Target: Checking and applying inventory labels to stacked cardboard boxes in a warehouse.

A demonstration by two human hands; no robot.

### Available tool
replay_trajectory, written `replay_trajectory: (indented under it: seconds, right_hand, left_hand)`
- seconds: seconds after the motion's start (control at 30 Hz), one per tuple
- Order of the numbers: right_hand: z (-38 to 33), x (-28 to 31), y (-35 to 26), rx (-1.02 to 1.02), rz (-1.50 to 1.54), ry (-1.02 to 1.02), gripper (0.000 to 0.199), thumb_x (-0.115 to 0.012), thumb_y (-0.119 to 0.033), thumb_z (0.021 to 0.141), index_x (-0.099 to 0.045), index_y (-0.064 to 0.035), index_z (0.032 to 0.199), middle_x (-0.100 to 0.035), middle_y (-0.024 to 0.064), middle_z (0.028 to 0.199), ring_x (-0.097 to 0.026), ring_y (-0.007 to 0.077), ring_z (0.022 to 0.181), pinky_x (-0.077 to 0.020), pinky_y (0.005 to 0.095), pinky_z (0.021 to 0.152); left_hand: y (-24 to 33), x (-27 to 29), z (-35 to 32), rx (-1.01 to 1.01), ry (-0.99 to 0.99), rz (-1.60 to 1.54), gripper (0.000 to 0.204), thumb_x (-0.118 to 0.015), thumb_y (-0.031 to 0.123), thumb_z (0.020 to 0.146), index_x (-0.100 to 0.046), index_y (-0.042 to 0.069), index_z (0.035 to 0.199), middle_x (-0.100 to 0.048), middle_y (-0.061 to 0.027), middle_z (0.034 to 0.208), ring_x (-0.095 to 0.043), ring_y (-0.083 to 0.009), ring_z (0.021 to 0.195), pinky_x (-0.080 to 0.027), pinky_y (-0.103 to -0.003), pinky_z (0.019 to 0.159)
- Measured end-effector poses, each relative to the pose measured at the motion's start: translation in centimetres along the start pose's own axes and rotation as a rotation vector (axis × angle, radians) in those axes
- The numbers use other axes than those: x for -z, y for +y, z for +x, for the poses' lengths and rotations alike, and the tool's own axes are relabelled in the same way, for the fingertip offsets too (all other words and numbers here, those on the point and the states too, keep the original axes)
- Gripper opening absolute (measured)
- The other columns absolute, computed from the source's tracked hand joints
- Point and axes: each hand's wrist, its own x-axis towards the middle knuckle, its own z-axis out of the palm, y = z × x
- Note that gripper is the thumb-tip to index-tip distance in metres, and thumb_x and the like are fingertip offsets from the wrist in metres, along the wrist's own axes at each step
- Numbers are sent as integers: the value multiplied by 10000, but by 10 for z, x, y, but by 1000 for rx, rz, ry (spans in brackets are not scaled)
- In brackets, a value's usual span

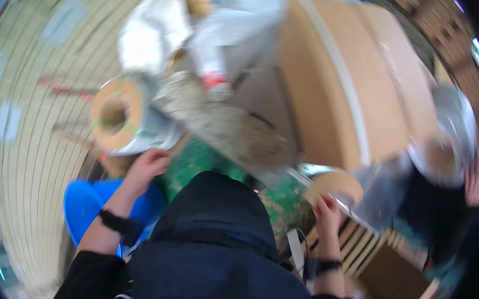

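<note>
Hands on a big roll, one at each end

Roll lies across the middle of the view, long and heavy-looking, wrapped in mottled grey-brown material. Its near-left end shows a thick cardboard core with a round hole, rimmed by pale plastic film. Far end runs down to the right, where a second tan round end shows beside a strip of shiny film.

Left hand is pressed up against the lower edge of the left core end, fingers curled on the rim. Grip looks partly closed around that edge; blur hides how far the fingers wrap. A dark band sits on the left wrist.

Right hand is at the right end of the roll, fingers raised and touching the underside of the tan end. Whether that grip is closed on it cannot be told; picture is smeared there. Dark band on this wrist too.

Around it: large brown cardboard box with a pale tape strip, just behind the roll. White plastic bags farther back. Blue tub below the left forearm. Green patterned surface under the roll. Wooden pallet slats at lower right. Another person in dark clothes with a pale head cover stands at the right edge. Pale tiled floor on the left.
</note>
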Motion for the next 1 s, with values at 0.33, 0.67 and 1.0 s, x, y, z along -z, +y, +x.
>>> replay_trajectory:
  seconds: [0.33,0.67,1.0]
  right_hand:
    - [-130,-235,-89,429,-1049,-1245,281,-597,56,691,-646,-46,948,-631,102,909,-608,224,816,-478,288,698]
    - [-230,-482,88,800,-949,-1886,390,-573,-46,770,-548,-154,1144,-485,169,1217,-584,263,947,-472,325,778]
    - [-215,-314,17,435,-1066,-1043,324,-544,-98,800,-532,-48,1119,-562,77,914,-553,168,802,-452,293,738]
  left_hand:
    - [-74,32,-77,43,-652,-338,591,-424,455,891,-340,40,1302,-477,-111,1237,-443,-204,1147,-338,-357,974]
    - [-198,214,-187,-384,343,-1065,258,-539,219,864,-515,88,1086,-567,-33,1048,-540,-184,966,-447,-354,816]
    - [-451,512,-205,-62,1052,75,407,-483,240,892,-439,18,1231,-505,-98,1188,-485,-204,1044,-366,-312,907]
